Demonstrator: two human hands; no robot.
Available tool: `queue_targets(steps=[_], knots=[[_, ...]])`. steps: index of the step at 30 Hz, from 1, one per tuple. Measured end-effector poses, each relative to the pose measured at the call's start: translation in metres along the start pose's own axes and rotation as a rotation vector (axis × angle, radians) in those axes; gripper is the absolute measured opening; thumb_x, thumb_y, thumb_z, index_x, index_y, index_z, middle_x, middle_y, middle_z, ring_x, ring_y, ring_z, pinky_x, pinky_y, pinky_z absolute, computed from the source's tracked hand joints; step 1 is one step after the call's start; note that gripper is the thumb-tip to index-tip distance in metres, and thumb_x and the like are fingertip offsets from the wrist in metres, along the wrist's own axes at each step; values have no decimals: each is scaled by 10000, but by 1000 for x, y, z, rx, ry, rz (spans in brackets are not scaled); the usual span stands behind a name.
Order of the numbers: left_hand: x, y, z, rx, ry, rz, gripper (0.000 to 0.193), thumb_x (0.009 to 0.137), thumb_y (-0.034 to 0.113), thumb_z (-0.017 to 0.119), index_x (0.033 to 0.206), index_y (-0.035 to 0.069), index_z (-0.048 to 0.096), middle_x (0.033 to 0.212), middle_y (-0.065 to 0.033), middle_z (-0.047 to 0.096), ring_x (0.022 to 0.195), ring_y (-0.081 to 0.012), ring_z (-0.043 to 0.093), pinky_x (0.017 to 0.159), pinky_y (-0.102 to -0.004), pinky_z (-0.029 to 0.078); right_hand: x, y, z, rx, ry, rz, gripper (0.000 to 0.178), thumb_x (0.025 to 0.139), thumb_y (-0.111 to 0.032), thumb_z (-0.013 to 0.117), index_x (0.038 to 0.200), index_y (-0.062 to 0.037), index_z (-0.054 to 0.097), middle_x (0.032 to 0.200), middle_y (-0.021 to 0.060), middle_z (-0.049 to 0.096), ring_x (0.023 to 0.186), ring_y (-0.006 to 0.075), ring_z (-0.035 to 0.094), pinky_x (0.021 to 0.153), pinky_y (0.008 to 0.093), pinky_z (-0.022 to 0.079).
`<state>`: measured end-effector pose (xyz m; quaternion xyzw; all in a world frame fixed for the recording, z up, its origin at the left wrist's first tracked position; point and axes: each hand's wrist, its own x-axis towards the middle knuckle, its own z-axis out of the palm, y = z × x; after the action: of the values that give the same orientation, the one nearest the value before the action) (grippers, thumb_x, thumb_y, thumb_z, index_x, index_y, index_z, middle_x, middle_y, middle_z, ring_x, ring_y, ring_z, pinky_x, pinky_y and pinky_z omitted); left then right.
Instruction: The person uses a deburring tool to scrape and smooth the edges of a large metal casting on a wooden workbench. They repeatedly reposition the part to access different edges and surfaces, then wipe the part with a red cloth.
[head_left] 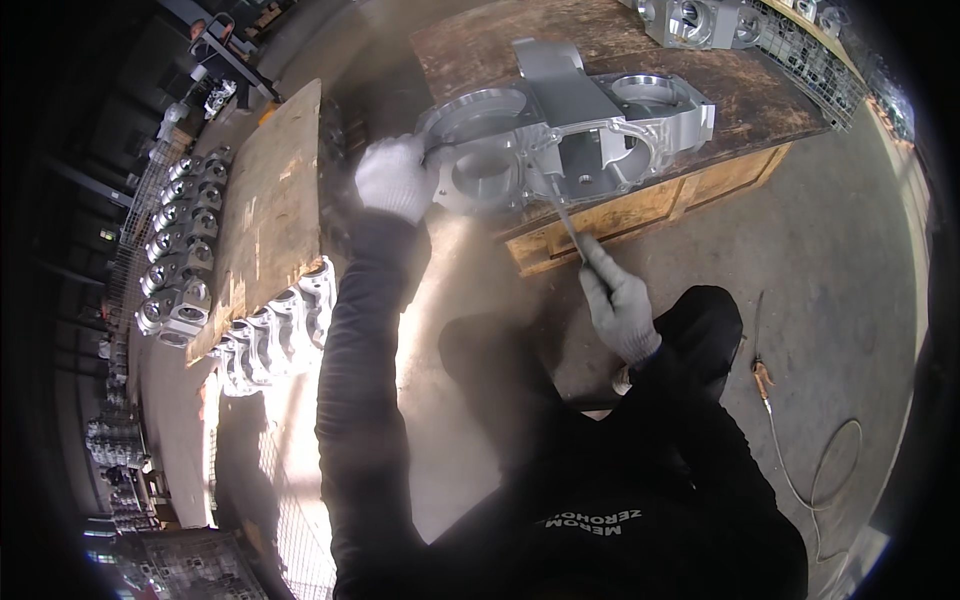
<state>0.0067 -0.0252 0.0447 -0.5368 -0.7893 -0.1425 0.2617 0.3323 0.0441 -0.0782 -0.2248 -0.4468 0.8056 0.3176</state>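
Nearest me, at four o'clock, my gloved right hand [620, 312] has its fingers pressed together around the handle of a thin metal tool [566, 218], whose tip reaches up into the casting. At eleven o'clock my gloved left hand [394, 177] has its fingers curled over the rim of that grey aluminium casting [565, 135]. The casting is broad and flat, with round bores, a rectangular pocket and a raised block on top. It lies at twelve o'clock on the near edge of a worn wooden surface [740, 105]. A hose [800, 470] trails on the floor at four o'clock. At nine o'clock, rows of similar castings [185, 240] lie beside a plywood board [270, 210]. More grey housings [700, 20] stand at one o'clock beside a wire cage [815, 65].
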Motion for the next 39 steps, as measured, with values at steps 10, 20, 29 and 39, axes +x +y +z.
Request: queue_targets(steps=[10, 20, 29, 39], knots=[[13, 6, 19, -251, -112, 100, 361, 1040, 372, 681, 1216, 71, 773, 1152, -223, 745, 1093, -422, 705, 959, -480, 562, 47, 55, 0, -673, -8, -302, 460, 1111, -102, 608, 1567, -63, 570, 1353, 146, 762, 1119, 119, 720, 959, 268, 552], [8, 8, 26, -417, -101, 30, 367, 1065, 375, 653, 1200, 52, 764, 1137, -223, 742, 1069, -408, 726, 930, -451, 574, 19, 33, -27, -891, -38, -304, 509, 1065, -53, 643, 1568, -64, 563, 1372, 223, 727, 1247, 248, 733, 1032, 325, 558], [6, 13, 27, -448, -118, -28, 358, 1055, 355, 687, 1202, 43, 779, 1117, -212, 758, 1068, -369, 739, 937, -424, 571, 54, 52, 2, -628, -19, -379, 451, 1073, -49, 636, 1520, -3, 595, 1399, 215, 719, 1287, 228, 708, 1059, 298, 537], [10, 10, 31, -424, -148, -50, 364, 1058, 353, 689, 1263, 61, 763, 1149, -205, 774, 1071, -349, 756, 948, -426, 576, -9, 25, -44, -1019, -28, -380, 420, 1057, -110, 662, 1477, -114, 656, 1156, 245, 754, 1063, 369, 763, 877, 396, 599]])
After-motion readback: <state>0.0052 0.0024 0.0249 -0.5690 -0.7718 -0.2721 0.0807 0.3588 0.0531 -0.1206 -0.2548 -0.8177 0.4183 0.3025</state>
